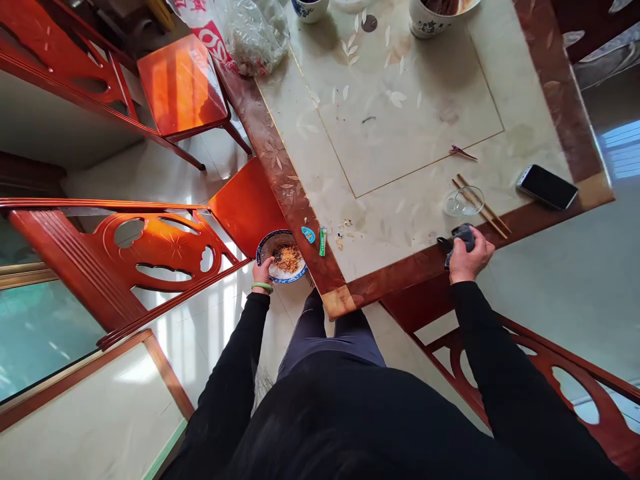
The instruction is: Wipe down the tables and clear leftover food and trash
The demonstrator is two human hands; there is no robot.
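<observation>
My left hand (262, 272), with a green bangle at the wrist, grips the rim of a blue-and-white bowl (303, 270) just off the table's left edge. Brownish shreds (288, 259) lie inside the bowl. Bunched in my right hand (470, 259) is a dark grey cloth (463, 235), at the table's front edge. Food crumbs (345, 233), a green-and-white packet (323, 241) and a small blue wrapper (308, 235) lie near the table corner, right of the bowl. Close beyond the cloth are a clear glass bowl (453, 203) and a pair of chopsticks (495, 228).
A phone (547, 187) lies by the table's right edge, and a dark red clip (463, 153) lies beyond the chopsticks. Plastic bags (253, 33) and bowls (429, 25) stand at the far side. Wooden chairs (180, 247) crowd the table (410, 267) on the left and front.
</observation>
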